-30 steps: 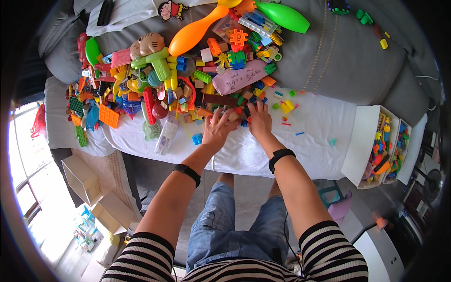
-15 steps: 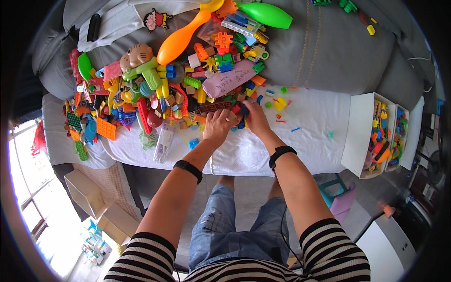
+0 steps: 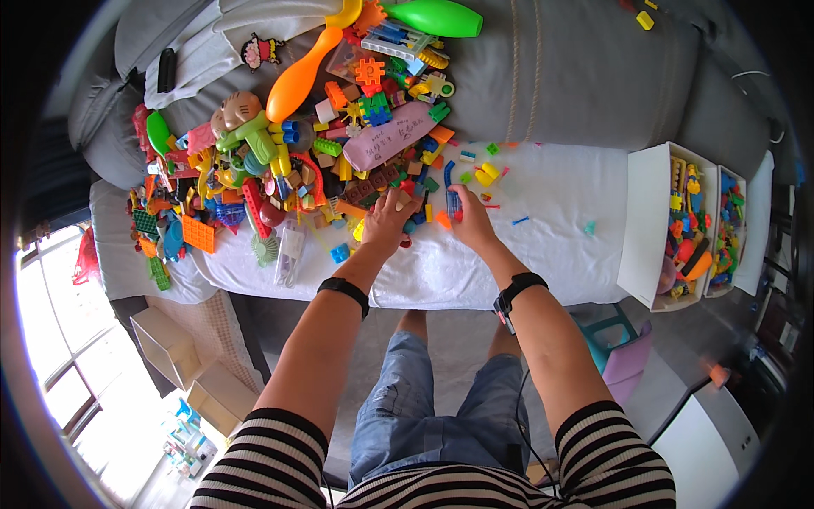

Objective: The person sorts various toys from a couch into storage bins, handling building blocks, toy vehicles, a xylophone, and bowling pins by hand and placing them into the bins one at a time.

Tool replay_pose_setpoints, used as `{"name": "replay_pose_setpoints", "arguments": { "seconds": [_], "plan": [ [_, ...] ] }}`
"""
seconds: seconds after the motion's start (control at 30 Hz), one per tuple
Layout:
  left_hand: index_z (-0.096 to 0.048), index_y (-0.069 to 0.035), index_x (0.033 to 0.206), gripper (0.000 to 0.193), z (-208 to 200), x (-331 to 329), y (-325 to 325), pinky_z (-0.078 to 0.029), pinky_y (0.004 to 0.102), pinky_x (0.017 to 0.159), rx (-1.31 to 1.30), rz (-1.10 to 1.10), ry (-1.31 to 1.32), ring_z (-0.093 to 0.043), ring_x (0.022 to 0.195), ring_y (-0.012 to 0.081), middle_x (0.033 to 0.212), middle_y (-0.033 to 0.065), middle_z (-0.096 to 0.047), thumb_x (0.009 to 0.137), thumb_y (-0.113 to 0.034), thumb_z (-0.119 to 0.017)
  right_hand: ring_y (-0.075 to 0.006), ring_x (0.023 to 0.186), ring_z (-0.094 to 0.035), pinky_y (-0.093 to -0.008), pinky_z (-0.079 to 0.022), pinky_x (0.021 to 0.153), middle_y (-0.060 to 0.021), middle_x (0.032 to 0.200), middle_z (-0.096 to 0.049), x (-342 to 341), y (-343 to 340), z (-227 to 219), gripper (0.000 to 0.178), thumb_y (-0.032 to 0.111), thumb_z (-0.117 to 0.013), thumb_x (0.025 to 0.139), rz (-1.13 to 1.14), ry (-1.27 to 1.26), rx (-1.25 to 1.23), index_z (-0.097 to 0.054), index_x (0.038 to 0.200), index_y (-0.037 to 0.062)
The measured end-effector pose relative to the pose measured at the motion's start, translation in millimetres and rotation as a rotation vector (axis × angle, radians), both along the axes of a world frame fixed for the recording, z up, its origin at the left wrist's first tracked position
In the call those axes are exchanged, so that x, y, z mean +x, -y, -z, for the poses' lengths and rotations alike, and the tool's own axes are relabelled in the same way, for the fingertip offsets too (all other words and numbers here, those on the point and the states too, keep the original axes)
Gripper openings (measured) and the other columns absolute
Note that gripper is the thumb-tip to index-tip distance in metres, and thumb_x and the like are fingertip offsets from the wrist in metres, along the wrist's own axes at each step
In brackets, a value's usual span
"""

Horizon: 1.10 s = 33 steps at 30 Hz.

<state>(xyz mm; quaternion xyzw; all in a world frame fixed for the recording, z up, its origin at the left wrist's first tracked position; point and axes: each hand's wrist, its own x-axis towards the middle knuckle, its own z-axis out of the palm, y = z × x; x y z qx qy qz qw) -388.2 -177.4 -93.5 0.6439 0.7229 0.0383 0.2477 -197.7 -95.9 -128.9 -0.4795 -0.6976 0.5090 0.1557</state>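
My right hand (image 3: 473, 220) is closed on a small blue and red toy piece (image 3: 452, 197) just right of the toy pile; its exact kind is hard to make out. My left hand (image 3: 386, 222) rests at the pile's near edge, fingers apart and touching small blocks, with a small pale spot showing at the fingers. Beyond it lie a dark brown studded brick (image 3: 370, 186) and a pink pouch with writing (image 3: 388, 137). A light blue block (image 3: 340, 254) lies on the white cloth (image 3: 543, 254) left of my left forearm.
Left stand an orange studded plate (image 3: 198, 236), a green-handled toy (image 3: 259, 140) and a pale green fan shape (image 3: 264, 248). Behind are orange (image 3: 305, 75) and green (image 3: 437, 17) toy pins. Yellow blocks (image 3: 487, 174) lie scattered right. White bins (image 3: 657, 229) of toys stand far right.
My right hand has come out of the pile with the blue and red piece in it. My left hand stays at the pile's edge. The whole view has shifted slightly.
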Motion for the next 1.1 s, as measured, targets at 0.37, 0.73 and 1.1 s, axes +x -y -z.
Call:
{"name": "replay_pose_setpoints", "arguments": {
  "seconds": [0.37, 0.73, 1.1],
  "plan": [
    [-0.066, -0.013, 0.105, 0.046, 10.3, 5.3, 10.4, -0.051, 0.0418, 0.093, 0.22, -0.111, 0.429, -0.054, 0.113, 0.0373, 0.128, 0.0155, -0.045, 0.063, 0.003, -0.073, -0.0377, 0.088, -0.059, -0.044, -0.051, 0.077, -0.0152, 0.098, -0.053, -10.2, 18.0, 22.0, 0.048, -0.003, -0.067, 0.072, -0.114, 0.286, 0.196, -0.057, 0.116, 0.0121],
    [-0.069, -0.008, 0.097, 0.036, -13.0, 10.6, -2.7, -0.051, 0.0375, 0.09, 0.231, -0.452, 0.644, -0.057, 0.105, 0.0297, 0.101, 0.0101, -0.061, 0.064, 0.003, -0.072, -0.0196, 0.075, -0.067, -0.0312, -0.054, 0.066, -0.0093, 0.085, -0.067, 7.1, 11.2, 4.1, 0.038, 0.006, -0.069, 0.08, 0.271, -0.116, -0.325, -0.058, 0.116, 0.0104],
    [-0.071, -0.011, 0.103, 0.021, -14.2, 78.1, -47.1, -0.049, 0.036, 0.072, 0.272, -0.075, 0.667, -0.059, 0.08, 0.0282, 0.087, 0.0123, -0.063, 0.085, -0.003, -0.062, -0.0145, 0.061, -0.064, -0.0286, -0.05, 0.053, -0.0076, 0.079, -0.066, 64.4, -3.5, -5.7, 0.033, 0.004, -0.066, 0.082, 0.448, -0.216, -0.27, -0.058, 0.114, 0.0072]
  ]
}}
